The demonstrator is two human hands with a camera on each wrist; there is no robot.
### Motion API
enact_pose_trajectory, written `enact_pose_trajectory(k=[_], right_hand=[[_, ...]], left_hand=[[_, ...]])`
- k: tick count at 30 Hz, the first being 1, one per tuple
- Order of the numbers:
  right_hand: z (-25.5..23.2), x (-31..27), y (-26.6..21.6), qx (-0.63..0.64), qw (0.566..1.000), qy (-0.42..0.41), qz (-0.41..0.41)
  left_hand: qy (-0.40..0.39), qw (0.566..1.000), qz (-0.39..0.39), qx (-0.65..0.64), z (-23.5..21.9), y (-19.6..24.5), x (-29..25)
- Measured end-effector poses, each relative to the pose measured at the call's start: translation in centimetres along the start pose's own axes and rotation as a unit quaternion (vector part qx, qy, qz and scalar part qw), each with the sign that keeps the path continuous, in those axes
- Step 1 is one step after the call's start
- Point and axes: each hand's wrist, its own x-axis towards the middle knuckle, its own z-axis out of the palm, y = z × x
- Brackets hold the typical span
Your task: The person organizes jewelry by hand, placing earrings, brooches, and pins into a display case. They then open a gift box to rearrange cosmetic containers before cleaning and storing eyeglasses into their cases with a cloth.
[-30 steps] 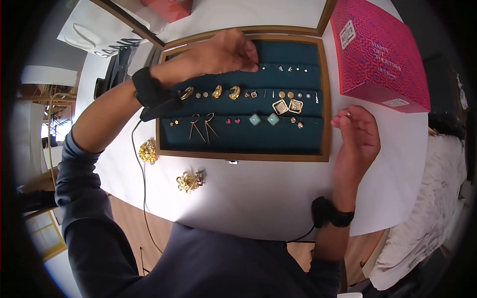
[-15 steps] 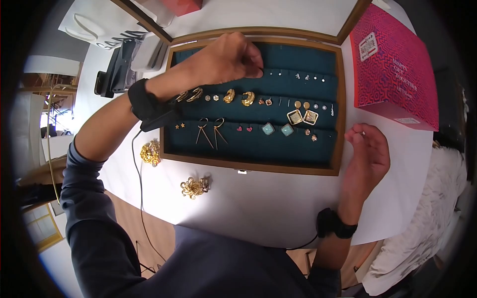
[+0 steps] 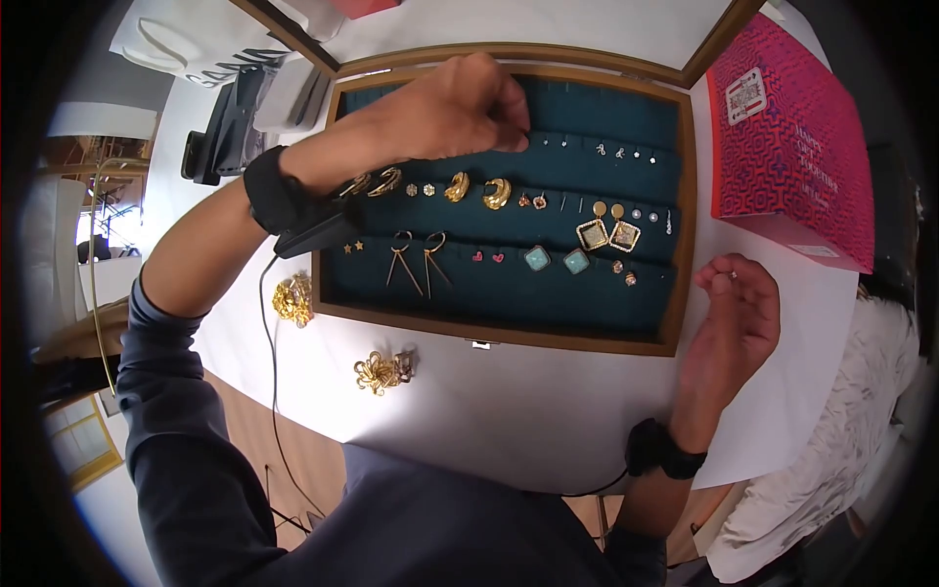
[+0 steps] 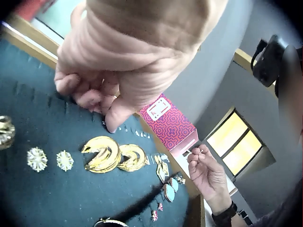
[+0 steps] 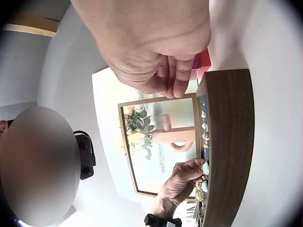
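My left hand (image 3: 460,112) reaches over the dark green padded rows of a wooden jewelry box (image 3: 509,336). Its thumb and forefinger pinch at the second row from the back, left of two tiny stud earrings (image 3: 555,143). A small glint shows at the thumb tip in the left wrist view, where a stud earring (image 4: 104,123) is mostly hidden. Beyond the box's right side, my right hand (image 3: 738,318) is raised palm-up, pinching a tiny pale stud earring (image 3: 734,276) between thumb and fingertips. Gold hoop earrings (image 3: 497,194) sit in the row below the left hand.
The glass lid (image 5: 158,142) stands open behind the box. A pink patterned carton (image 3: 792,147) is at its right. In front lie two gold jewelry clusters (image 3: 377,374) (image 3: 292,300). Dark and grey cases (image 3: 240,117) are at the left, and a cable (image 3: 269,362) hangs from the left wrist.
My left fingertips have shifted slightly left along the row, uncovering another tiny stud. The right hand has lowered a little, still pinching its stud. The head view has shifted.
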Motion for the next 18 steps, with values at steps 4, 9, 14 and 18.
enact_pose_trajectory(k=[4, 9, 14, 18], right_hand=[[0.4, -0.1, -0.3, -0.054, 0.998, 0.018, 0.01], [-0.2, 0.1, 0.4, -0.033, 0.999, 0.018, -0.001], [-0.8, 0.4, 0.7, -0.004, 1.0, -0.005, -0.02], [-1.1, 0.7, 0.8, 0.012, 1.0, -0.012, -0.014]], left_hand=[[0.002, 0.977, 0.053, -0.209, 0.7, -3.2, 0.3], [-0.093, 0.979, -0.046, -0.174, -2.1, 1.4, -0.9], [-0.147, 0.985, 0.006, -0.094, -1.2, -0.5, 1.3], [-0.14, 0.979, 0.036, -0.145, -1.1, -1.4, 1.3]])
